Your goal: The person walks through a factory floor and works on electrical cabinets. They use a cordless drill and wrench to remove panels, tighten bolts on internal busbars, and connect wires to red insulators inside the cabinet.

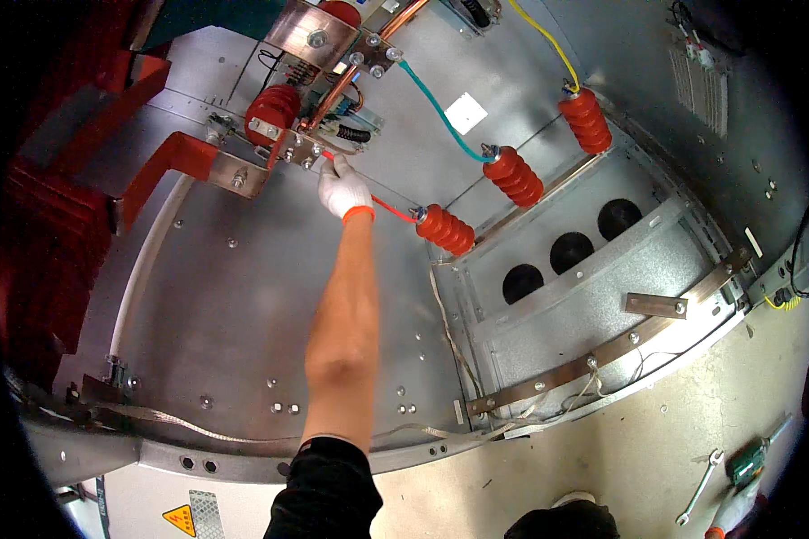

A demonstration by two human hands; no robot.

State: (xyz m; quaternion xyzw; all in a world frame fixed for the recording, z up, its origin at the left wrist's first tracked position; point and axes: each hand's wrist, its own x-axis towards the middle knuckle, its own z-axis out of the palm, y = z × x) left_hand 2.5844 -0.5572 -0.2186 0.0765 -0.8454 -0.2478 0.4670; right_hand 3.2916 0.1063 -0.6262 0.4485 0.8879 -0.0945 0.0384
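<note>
Near edge first: a yellow triangle sticker (181, 518) on the cabinet's lower rim. Further in, the left hand (344, 191), white-gloved, is closed on the red wire (388, 208) where it meets the copper bar (304, 148). Green and yellow wires look already connected; red seems last. Beyond, a white square label (466, 113). Right hand unseen.

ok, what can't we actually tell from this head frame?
- Gloved hand: its grip on the red wire is hidden by the hand's own back.
- Other hand: outside the view.
- Tools on the floor: cut by the dark lower-right rim.
- Bolts at the copper bar: too small to judge.
</note>
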